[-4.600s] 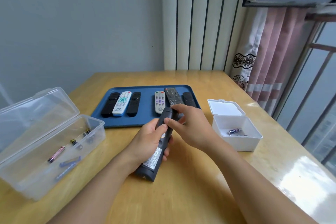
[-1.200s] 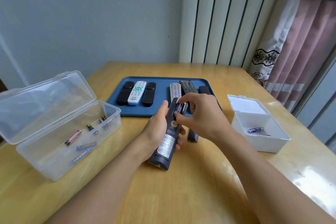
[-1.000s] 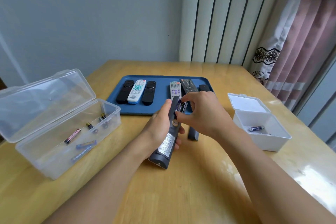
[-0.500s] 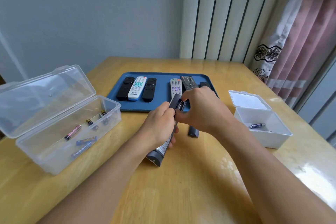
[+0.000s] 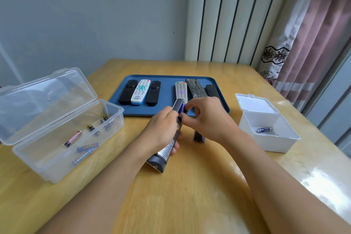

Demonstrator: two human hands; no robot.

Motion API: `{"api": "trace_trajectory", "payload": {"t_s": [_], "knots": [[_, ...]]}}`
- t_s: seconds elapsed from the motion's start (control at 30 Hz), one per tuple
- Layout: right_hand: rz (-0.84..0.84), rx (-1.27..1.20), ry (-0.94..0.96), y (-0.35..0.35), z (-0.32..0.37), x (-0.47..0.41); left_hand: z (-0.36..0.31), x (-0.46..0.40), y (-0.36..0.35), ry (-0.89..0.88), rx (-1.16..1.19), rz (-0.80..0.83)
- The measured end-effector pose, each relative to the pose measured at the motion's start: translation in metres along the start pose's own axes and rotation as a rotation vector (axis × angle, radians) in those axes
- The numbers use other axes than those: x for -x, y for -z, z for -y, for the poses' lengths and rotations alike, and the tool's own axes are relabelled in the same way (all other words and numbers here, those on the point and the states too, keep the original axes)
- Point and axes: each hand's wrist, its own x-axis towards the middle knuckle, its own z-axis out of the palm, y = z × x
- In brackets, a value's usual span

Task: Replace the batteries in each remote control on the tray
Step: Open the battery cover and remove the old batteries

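A dark remote (image 5: 164, 150) is clasped back-up in the left hand (image 5: 161, 135) just in front of the tray (image 5: 167, 97), while a blue battery (image 5: 182, 108) in its open bay is pinched by the right hand (image 5: 207, 119). The battery could spring out and roll off the table (image 5: 190, 195) if the pinch slips. The loose cover (image 5: 199, 136) lies under the right wrist and could be knocked; the clear box (image 5: 62, 138) and white box (image 5: 269, 135) are set well aside.

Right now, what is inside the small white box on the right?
One blue battery lies on the floor of the white box. The near wall hides the front strip of the floor, so anything there is unseen.
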Motion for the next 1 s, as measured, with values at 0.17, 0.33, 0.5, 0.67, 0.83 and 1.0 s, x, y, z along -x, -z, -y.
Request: {"api": "trace_trajectory", "payload": {"t_s": [0.17, 0.33, 0.5, 0.67, 0.83, 1.0], "knots": [[-0.013, -0.073, -0.076, 0.004, -0.002, -0.003, 0.0, 0.002, -0.001, -0.033, -0.024, 0.0], [-0.018, -0.477, -0.45, -0.003, 0.005, -0.004, -0.003, 0.004, -0.002, -0.062, -0.075, -0.039], [0.092, -0.52, -0.736, -0.002, 0.01, -0.007, -0.001, 0.006, -0.006, -0.12, -0.233, -0.05], [0.1, -0.327, -0.609, -0.012, 0.015, -0.005, -0.003, 0.004, -0.004, -0.07, -0.162, -0.02], [0.247, -0.897, -0.826, 0.002, 0.005, -0.007, -0.003, -0.001, 0.0, 0.047, 0.046, 0.017], [0.337, -1.617, -0.813, 0.011, -0.007, 0.0, -0.003, -0.005, 0.005, 0.15, 0.351, 0.055]]}}
